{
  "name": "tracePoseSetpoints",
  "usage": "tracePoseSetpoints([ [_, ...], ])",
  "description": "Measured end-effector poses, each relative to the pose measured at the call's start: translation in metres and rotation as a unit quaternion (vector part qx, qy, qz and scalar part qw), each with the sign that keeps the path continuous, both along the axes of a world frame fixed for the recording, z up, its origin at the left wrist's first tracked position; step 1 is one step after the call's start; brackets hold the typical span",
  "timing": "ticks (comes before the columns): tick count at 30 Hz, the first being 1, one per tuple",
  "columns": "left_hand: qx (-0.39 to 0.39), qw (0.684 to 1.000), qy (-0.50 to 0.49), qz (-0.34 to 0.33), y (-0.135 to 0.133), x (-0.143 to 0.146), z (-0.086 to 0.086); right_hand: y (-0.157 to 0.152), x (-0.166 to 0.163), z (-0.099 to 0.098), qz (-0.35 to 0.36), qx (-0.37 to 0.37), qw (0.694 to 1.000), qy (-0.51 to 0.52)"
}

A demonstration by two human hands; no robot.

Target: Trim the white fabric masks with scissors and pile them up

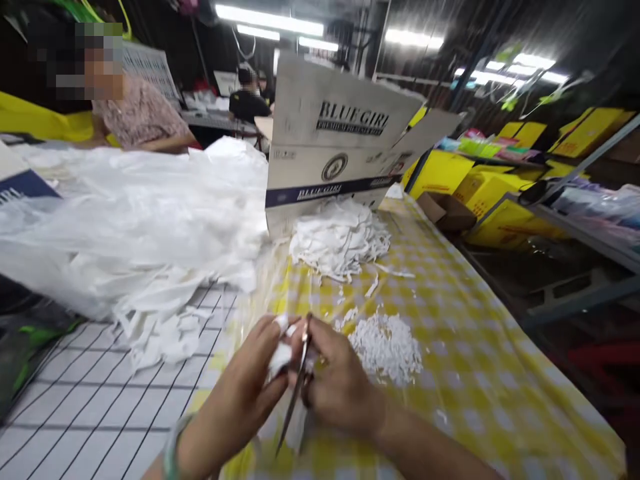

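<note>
My left hand, with a pale green bangle at its wrist, pinches a crumpled piece of white cloth-like material. Scissors are in my right hand, their blades pointing down and back toward me. Both hands meet low over the yellow checked tablecloth. To the right of them lies a small heap of white snippets. Farther out, a pile of white trimmed pieces rests against a cardboard box. Part of the white piece is hidden by my fingers.
The open BLUE GIRL cardboard box stands beyond the pile. At left, a big mass of white material under clear plastic spreads over a white grid-lined cloth. A person sits across. Shelving and yellow bags line the right.
</note>
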State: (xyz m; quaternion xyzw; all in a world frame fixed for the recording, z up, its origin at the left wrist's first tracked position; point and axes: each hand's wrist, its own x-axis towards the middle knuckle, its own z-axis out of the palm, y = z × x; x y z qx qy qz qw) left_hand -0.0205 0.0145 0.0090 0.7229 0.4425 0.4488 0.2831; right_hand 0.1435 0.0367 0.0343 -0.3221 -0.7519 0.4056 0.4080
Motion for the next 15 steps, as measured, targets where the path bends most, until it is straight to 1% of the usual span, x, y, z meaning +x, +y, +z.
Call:
tracePoseSetpoints([
  [1,0.042,0.998,0.034,-0.022,0.034,0.008,0.019,0.024,0.004,0.014,-0.035,0.034,0.999,0.009],
  [2,0.084,0.994,0.058,-0.025,0.070,0.016,0.038,0.052,0.009,0.028,-0.077,0.071,0.994,0.009],
  [3,0.125,0.989,0.080,-0.007,0.106,0.025,0.057,0.083,0.015,0.041,-0.130,0.104,0.986,0.006],
  [4,0.142,0.984,0.105,0.022,0.141,0.034,0.072,0.114,0.021,0.054,-0.184,0.132,0.974,-0.004],
  [5,0.143,0.982,0.114,0.036,0.171,0.043,0.083,0.145,0.028,0.064,-0.239,0.151,0.959,-0.029],
  [6,0.136,0.982,0.121,0.047,0.196,0.051,0.088,0.172,0.036,0.071,-0.295,0.155,0.941,-0.062],
  [7,0.122,0.982,0.133,0.061,0.212,0.056,0.085,0.196,0.045,0.074,-0.355,0.149,0.918,-0.095],
  [8,0.106,0.981,0.143,0.071,0.220,0.060,0.077,0.213,0.054,0.072,-0.381,0.142,0.908,-0.103],
  [9,0.090,0.980,0.156,0.079,0.219,0.060,0.062,0.223,0.063,0.064,-0.393,0.137,0.903,-0.108],
  [10,0.076,0.979,0.168,0.086,0.209,0.057,0.043,0.226,0.070,0.052,-0.399,0.133,0.900,-0.113],
  [11,0.063,0.977,0.181,0.093,0.193,0.051,0.023,0.222,0.076,0.036,-0.398,0.127,0.901,-0.117],
  [13,0.040,0.971,0.202,0.119,0.149,0.030,-0.017,0.199,0.082,-0.001,-0.373,0.105,0.913,-0.129],
  [14,0.027,0.966,0.211,0.149,0.127,0.016,-0.034,0.183,0.083,-0.019,-0.354,0.089,0.921,-0.137],
  [15,0.013,0.957,0.218,0.192,0.108,-0.001,-0.047,0.167,0.081,-0.036,-0.326,0.067,0.931,-0.146],
])
